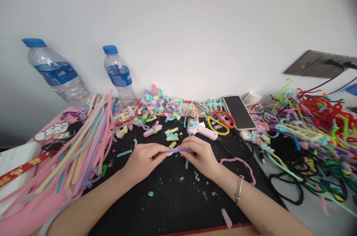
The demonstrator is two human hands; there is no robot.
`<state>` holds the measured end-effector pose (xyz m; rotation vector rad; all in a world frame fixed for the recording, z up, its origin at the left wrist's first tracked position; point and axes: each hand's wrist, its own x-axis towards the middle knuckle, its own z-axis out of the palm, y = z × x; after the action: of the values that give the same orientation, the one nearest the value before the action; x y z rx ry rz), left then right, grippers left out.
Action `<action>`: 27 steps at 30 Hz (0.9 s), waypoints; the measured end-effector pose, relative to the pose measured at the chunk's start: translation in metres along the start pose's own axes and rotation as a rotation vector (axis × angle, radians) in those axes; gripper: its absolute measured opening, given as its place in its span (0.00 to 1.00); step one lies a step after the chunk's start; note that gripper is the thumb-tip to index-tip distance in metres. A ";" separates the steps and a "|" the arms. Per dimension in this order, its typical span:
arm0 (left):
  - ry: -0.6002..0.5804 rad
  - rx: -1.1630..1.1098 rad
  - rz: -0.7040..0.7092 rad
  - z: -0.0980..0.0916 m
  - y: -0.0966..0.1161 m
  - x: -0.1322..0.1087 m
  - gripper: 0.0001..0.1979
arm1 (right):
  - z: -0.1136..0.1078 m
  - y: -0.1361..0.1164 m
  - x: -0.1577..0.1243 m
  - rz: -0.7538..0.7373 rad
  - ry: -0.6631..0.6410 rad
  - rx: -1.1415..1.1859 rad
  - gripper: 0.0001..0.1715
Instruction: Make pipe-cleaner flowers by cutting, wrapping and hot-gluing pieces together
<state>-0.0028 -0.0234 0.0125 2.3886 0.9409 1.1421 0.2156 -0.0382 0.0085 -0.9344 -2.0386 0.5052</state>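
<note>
Between my two hands runs a short purple pipe cleaner (175, 150), held level above the black mat. My left hand (149, 158) pinches its left end between thumb and fingers. At the other end my right hand (201, 156) grips it, the fingers covering that part. Just beyond the hands lie short yellow pipe cleaner pieces (171, 130) and a pink folded bundle (153, 128) tied with green. A pink glue gun (203, 130) rests behind my right hand, beside scissors (219, 124) with yellow and red handles. A blue strip (124, 153) lies left of my left hand.
Long pastel pipe cleaners (75, 146) cover the left side, below two water bottles (118, 76). A pipe cleaner flower (155, 98) sits at the back. A phone (239, 113) leans near the wall. Tangled coloured pipe cleaners (315, 128) heap up at the right, below a socket plate (318, 64).
</note>
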 end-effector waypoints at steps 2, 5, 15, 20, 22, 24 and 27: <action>-0.002 -0.002 -0.001 0.000 0.000 0.000 0.08 | 0.000 0.000 0.000 -0.002 0.004 0.006 0.07; -0.005 0.004 0.001 0.000 0.000 0.000 0.08 | 0.000 0.000 0.000 0.003 0.000 0.010 0.07; -0.005 -0.004 -0.021 0.002 0.000 -0.002 0.07 | 0.001 0.001 -0.001 0.025 -0.009 0.026 0.07; -0.012 0.002 -0.036 0.001 0.000 -0.001 0.07 | 0.001 0.001 -0.001 0.038 -0.009 0.028 0.08; -0.011 0.000 -0.035 0.001 0.000 -0.001 0.08 | 0.001 0.001 -0.001 0.038 -0.007 0.025 0.08; -0.003 -0.002 -0.036 0.001 0.000 -0.001 0.07 | 0.001 0.001 0.000 0.033 -0.003 0.023 0.07; 0.013 -0.008 -0.041 0.000 -0.001 -0.001 0.07 | 0.000 0.002 -0.001 0.032 -0.001 0.019 0.07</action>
<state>-0.0031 -0.0232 0.0113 2.3470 0.9834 1.1460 0.2163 -0.0376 0.0070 -0.9571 -2.0191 0.5421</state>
